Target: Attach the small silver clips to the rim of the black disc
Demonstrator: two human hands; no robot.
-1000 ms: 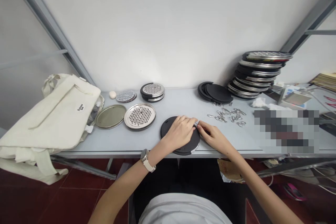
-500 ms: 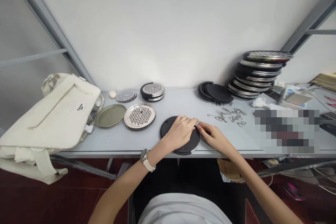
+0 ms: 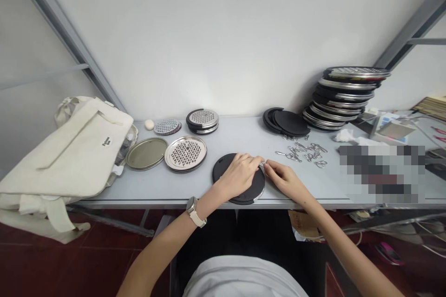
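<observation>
Loosely curved, the left hand [image 3: 240, 172] lies over the black disc [image 3: 257, 188], likely steadying it, whether gripping I cannot tell, while the right hand [image 3: 281, 177], fingertips closed, pinches a thin metal piece [image 3: 264, 164] beside it, loose clips [image 3: 291, 156] handily beyond.
</observation>
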